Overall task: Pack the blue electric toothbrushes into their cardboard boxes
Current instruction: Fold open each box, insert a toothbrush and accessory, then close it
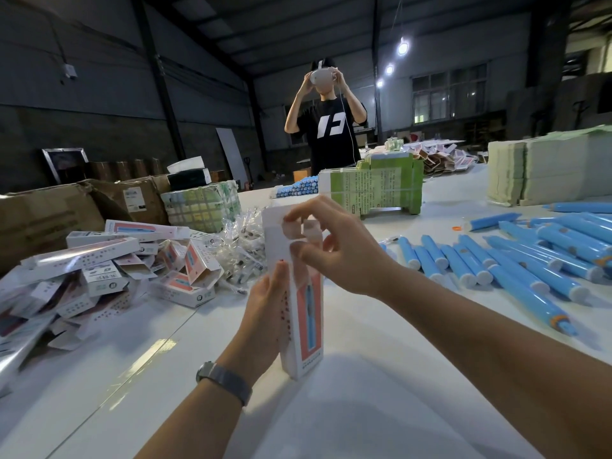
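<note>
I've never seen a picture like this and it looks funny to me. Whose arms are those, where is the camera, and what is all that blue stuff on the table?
There is no machine here. The camera sits on a person's head and looks down, so you see that person's own two arms. The left hand, the one with a wristwatch, holds a tall white cardboard box that stands upright on the white table. The right hand pinches the flaps at the top of the box. On the right lie many blue electric toothbrushes, waiting to be packed. On the left is a heap of the same boxes, and beside it a pile of small clear bags; what is in them is too small to tell. Across the table stands another person with both hands on a white headset.
</note>
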